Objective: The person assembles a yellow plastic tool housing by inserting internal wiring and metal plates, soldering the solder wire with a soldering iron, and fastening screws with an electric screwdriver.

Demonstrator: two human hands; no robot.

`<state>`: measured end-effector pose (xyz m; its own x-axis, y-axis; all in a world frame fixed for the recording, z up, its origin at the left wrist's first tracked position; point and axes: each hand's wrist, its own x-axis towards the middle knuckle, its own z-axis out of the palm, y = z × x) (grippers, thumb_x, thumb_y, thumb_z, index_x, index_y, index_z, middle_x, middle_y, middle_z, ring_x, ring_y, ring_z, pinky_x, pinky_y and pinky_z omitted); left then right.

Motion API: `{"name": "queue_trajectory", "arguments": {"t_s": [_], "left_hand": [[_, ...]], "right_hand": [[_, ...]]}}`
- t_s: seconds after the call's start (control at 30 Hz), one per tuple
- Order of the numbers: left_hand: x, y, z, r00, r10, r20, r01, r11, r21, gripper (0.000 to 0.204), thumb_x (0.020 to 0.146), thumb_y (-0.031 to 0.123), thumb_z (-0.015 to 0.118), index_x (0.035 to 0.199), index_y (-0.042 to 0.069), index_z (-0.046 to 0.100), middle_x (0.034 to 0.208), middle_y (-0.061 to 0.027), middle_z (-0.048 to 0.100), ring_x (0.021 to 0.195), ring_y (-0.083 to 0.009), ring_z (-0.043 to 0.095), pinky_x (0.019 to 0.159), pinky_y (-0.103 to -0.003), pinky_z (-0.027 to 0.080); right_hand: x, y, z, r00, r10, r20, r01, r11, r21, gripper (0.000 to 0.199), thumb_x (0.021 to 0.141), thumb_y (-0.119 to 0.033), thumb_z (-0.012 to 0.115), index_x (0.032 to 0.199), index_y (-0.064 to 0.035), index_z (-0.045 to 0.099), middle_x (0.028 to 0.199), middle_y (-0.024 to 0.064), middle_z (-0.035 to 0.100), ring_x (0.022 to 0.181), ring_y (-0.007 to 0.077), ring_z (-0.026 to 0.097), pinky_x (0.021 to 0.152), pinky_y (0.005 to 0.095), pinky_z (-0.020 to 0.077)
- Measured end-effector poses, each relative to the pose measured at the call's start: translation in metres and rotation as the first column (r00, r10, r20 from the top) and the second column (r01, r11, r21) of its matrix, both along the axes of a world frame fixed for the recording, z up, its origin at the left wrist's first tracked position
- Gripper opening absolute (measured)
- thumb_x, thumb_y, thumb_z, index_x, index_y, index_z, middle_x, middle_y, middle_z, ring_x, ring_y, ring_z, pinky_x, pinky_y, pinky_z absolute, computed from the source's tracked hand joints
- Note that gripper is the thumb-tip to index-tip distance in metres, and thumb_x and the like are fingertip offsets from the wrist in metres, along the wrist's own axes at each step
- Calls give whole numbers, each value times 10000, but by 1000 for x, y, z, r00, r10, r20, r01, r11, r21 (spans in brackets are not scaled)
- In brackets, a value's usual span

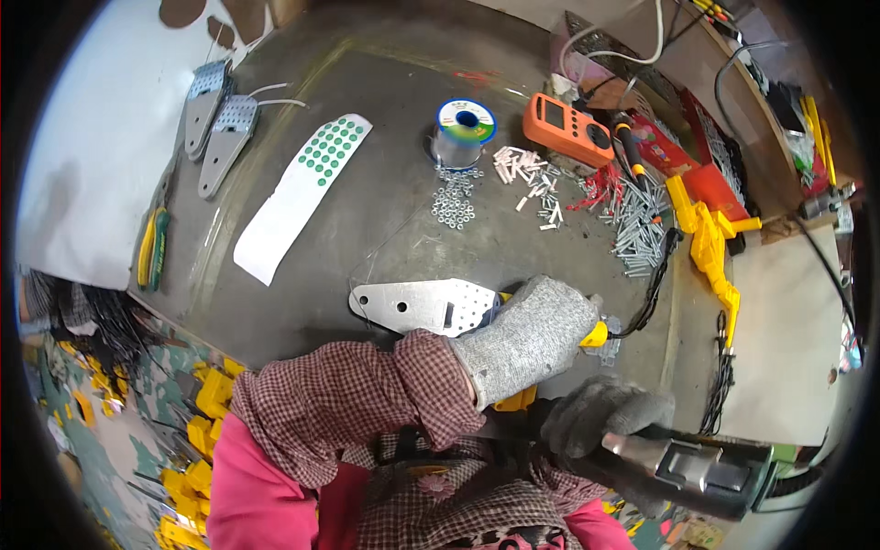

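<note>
My left hand point(532, 330), in a light grey knit glove, reaches across to the right at the near part of the grey work surface. Its fingers curl over a yellow piece point(596, 335) with a black cable; most of the grip is hidden from above. Just left of this hand lies a flat silver metal plate point(422, 307) with holes, its wider end close to the glove. My right hand point(596, 422), in a darker grey glove, is lower and nearer my body. It is closed around a black and silver tool point(701, 466) whose kind I cannot make out.
Beyond lie a solder spool point(466, 137), small nuts point(454, 203), pale sleeves point(522, 168), screws point(642, 234) and an orange multimeter point(566, 128). Leftward are a green-dotted sticker sheet point(302, 197), pliers point(154, 247) and two metal plates point(225, 151). A yellow casing point(708, 243) lies right.
</note>
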<state>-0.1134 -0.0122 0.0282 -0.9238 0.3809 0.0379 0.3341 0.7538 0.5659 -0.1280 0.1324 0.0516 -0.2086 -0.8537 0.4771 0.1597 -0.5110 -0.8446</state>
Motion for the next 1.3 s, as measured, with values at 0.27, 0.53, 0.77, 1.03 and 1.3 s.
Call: {"name": "queue_trajectory", "arguments": {"t_s": [0.27,0.53,0.77,1.03,1.3], "left_hand": [[40,-63,15,995,99,5,-99,995,-29,642,817,431,705,1277,17,532,1132,-215,591,1052,-347,607,886,-447,500],[34,-73,-15,981,50,186,-101,955,280,655,839,503,659,1263,10,576,1169,-212,572,1077,-366,577,917,-452,484],[32,-78,-18,979,20,202,-86,942,324,655,842,541,641,1302,80,570,1136,-193,571,1029,-343,601,866,-430,515],[34,-76,-1,961,23,275,-89,969,229,669,860,552,632,1365,123,538,1221,-185,571,1081,-357,604,902,-424,507],[31,-74,-5,975,17,222,-71,968,241,649,857,554,621,1302,87,555,1174,-159,569,1055,-334,597,873,-430,515]], "right_hand": [[-38,-18,47,932,-357,58,361,907,-218,791,731,-683,641,1160,-26,537,721,77,595,588,215,598,517,336,500],[-39,-55,11,846,-495,198,522,844,-119,854,653,-753,731,1058,-33,511,705,118,602,544,211,569,477,348,489],[-63,-52,31,958,-200,205,199,980,25,250,874,-203,678,833,29,595,650,135,606,611,239,604,575,366,530],[-93,-23,25,988,-150,-20,135,932,-337,514,867,-377,705,1142,22,535,788,210,656,636,316,667,575,420,583],[-86,-49,2,998,51,45,-42,982,-182,404,857,-309,718,1038,24,578,771,214,655,617,327,660,565,419,561]]}}
